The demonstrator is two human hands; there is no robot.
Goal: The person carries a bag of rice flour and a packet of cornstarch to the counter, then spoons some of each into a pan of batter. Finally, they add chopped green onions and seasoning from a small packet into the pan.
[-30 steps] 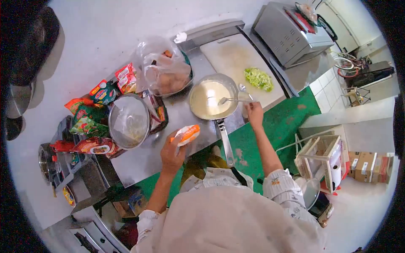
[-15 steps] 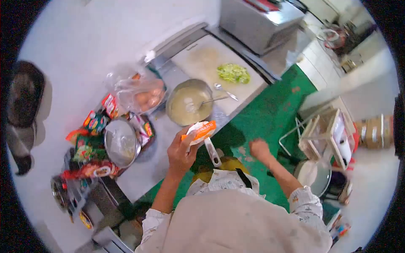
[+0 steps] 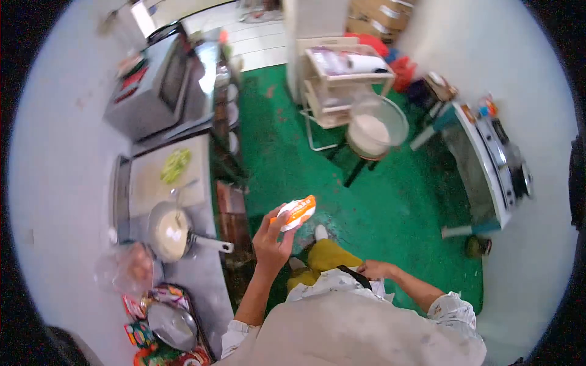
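My left hand [image 3: 272,244] is closed on a small orange-and-white packet [image 3: 297,213], pinched between thumb and fingers above the green floor. Down at my waist, my right hand [image 3: 376,270] rests by the hem of my patterned shirt, close to a black strap [image 3: 354,276]. Its fingers look curled, but whatever they hold, if anything, is hidden. To the left, a pan [image 3: 168,235] of pale batter sits on the metal counter, its handle sticking out to the right. Chopped green vegetable [image 3: 176,166] lies on a white cutting board [image 3: 143,177] beyond it, near a spoon [image 3: 184,186].
A bag of eggs [image 3: 135,268], a metal bowl [image 3: 172,325] and several colourful packets occupy the near counter. Farther off stand a metal oven [image 3: 149,91], a cream cart [image 3: 348,76] and a large tub [image 3: 373,129] on a stool. A stove [image 3: 497,155] is at right.
My view has swung right, so the counter now lies on the left. The packet stays in my left hand, away from the pan. My right hand has come in to my waist.
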